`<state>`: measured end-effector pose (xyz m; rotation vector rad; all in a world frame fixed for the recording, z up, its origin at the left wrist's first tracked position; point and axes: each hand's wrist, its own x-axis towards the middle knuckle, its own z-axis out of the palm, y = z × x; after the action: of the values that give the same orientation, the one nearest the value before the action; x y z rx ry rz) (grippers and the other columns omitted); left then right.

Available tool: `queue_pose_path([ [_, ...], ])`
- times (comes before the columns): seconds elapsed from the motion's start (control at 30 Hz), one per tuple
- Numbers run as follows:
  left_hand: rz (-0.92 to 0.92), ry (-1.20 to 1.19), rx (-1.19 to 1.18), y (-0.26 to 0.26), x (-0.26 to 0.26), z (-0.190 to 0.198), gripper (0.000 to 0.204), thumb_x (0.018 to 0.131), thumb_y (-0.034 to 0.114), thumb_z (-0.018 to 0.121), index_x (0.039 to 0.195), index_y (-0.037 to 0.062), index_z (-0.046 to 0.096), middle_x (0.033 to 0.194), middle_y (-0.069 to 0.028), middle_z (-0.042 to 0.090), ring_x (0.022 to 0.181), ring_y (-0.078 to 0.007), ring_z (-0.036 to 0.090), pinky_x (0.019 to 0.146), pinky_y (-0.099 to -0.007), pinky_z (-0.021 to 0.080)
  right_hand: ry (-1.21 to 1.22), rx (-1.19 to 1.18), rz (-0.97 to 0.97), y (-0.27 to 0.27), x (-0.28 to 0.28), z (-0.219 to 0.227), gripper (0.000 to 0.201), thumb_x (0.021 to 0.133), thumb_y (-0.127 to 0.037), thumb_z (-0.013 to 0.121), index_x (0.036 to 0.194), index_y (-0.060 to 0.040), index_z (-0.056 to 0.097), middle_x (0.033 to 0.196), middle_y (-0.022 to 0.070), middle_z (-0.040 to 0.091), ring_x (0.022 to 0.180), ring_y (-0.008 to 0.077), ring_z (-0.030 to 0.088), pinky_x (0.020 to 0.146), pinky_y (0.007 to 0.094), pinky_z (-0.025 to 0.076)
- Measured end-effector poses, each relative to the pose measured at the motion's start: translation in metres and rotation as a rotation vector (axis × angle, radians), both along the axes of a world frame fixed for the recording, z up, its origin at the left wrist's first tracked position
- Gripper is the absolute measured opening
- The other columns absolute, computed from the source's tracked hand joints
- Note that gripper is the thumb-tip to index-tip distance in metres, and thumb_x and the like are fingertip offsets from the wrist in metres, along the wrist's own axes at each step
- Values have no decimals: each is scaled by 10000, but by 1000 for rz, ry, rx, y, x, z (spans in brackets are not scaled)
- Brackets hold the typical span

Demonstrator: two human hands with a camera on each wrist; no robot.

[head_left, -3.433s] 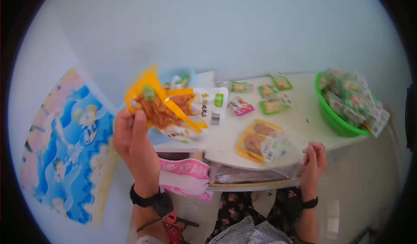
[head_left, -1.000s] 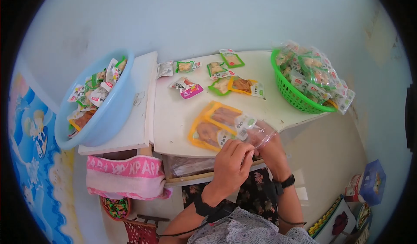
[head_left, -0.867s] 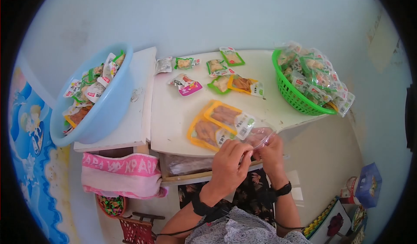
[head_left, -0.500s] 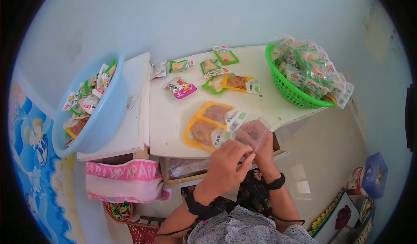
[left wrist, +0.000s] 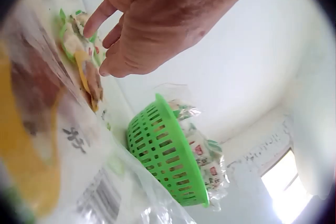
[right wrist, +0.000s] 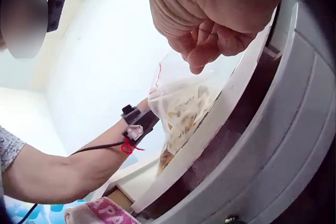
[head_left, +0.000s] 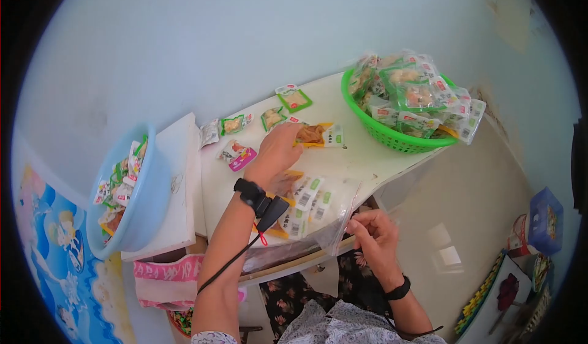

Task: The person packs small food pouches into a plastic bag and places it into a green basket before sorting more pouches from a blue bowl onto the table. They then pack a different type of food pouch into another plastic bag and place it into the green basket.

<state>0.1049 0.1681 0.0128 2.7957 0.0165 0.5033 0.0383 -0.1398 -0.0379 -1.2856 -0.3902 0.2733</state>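
Observation:
In the head view my left hand (head_left: 278, 151) reaches over the table, its fingers beside a yellow-edged meat packet (head_left: 312, 136) and the green-edged packets (head_left: 272, 117). The left wrist view shows the fingers of this hand (left wrist: 152, 24) fairly straight above those packets, holding nothing. My right hand (head_left: 375, 240) pinches the edge of a clear plastic bag (head_left: 340, 215) at the table's front edge. Several yellow-edged packets (head_left: 306, 191) lie inside the bag, partly hidden by my left forearm. In the right wrist view the bag (right wrist: 178, 103) hangs below the curled fingers.
A green basket (head_left: 392, 137) heaped with packets stands on the right of the table. On the left, a light blue basin (head_left: 153, 197) holds more packets. A purple-and-white packet (head_left: 237, 155) lies left of my hand. A pink towel (head_left: 168, 280) hangs below the tabletop.
My left hand has left the bag's opening and moved up to the loose packets. My right hand keeps hold of the bag's edge. Earlier, the left hand held up two yellow-edged packets.

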Motion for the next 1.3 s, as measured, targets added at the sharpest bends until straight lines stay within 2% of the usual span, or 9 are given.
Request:
queue_pose_path([
  [0.2, 55, 204, 61, 6, 54, -11, 787, 785, 279, 796, 1472, 28, 502, 1478, -225, 533, 1385, -363, 493, 1152, -440, 404, 37, -61, 12, -16, -1, -12, 100, 995, -101, 683, 1019, -9, 651, 851, 29, 692, 685, 36, 600, 554, 196, 480],
  [0.4, 211, 345, 139, -4, 58, 12, 907, 652, 352, 883, 1426, 21, 545, 1261, -187, 606, 1234, -383, 556, 1049, -424, 468, 66, -73, -15, -25, -1, -17, 130, 994, -124, 696, 1022, -5, 650, 845, 25, 686, 678, 41, 602, 552, 200, 490],
  [0.6, 163, 303, 78, 12, 54, 6, 627, 604, 351, 907, 1075, 33, 642, 1085, -171, 602, 1066, -357, 596, 887, -431, 516, -4, -85, 2, -17, -4, -23, 117, 986, -110, 698, 1030, -17, 642, 826, 27, 691, 597, 40, 588, 494, 199, 468],
  [0.77, 191, 52, 38, 2, 40, 11, 443, 680, 222, 869, 996, 32, 622, 991, -165, 677, 943, -365, 657, 856, -414, 531, -69, -52, -83, -18, -7, -21, 101, 987, -95, 689, 1038, -20, 644, 827, 21, 687, 599, 47, 585, 520, 203, 474],
  [0.9, 57, -165, -161, -4, 6, 44, 365, 751, 140, 824, 1026, 23, 614, 892, -136, 695, 844, -314, 680, 807, -383, 530, -91, -30, -199, -33, 2, -9, 99, 991, -82, 680, 1058, -17, 649, 849, 11, 669, 660, 53, 594, 571, 214, 483],
  [1.0, -176, 0, -523, -34, -47, 87, 369, 757, 155, 838, 1030, 27, 626, 883, -107, 668, 821, -212, 649, 787, -345, 515, -207, -23, -285, -35, 12, 7, 178, 971, -84, 697, 1133, -24, 653, 873, 20, 673, 665, 54, 588, 580, 218, 460],
  [1.07, -252, 143, -486, -64, -86, 103, 354, 767, 151, 836, 1020, 19, 627, 874, -96, 653, 805, -172, 617, 779, -321, 505, -324, -37, -299, -37, 15, 30, 245, 955, -87, 714, 1184, -24, 654, 901, 30, 687, 668, 59, 585, 600, 229, 467],
  [1.27, -384, 285, -562, -129, -156, 76, 333, 821, 117, 804, 1089, 23, 630, 932, -108, 677, 870, -274, 670, 794, -359, 526, -321, -82, 258, -48, -1, 52, 233, 919, -125, 760, 1128, -27, 733, 898, 25, 716, 720, 68, 612, 637, 234, 466],
  [1.3, -382, 282, -603, -134, -161, 66, 352, 823, 119, 804, 1114, 26, 629, 960, -114, 681, 892, -289, 674, 796, -370, 529, -412, -127, 219, -50, -2, 51, 160, 951, -150, 737, 1059, -34, 760, 873, 9, 714, 767, 61, 637, 666, 224, 485],
])
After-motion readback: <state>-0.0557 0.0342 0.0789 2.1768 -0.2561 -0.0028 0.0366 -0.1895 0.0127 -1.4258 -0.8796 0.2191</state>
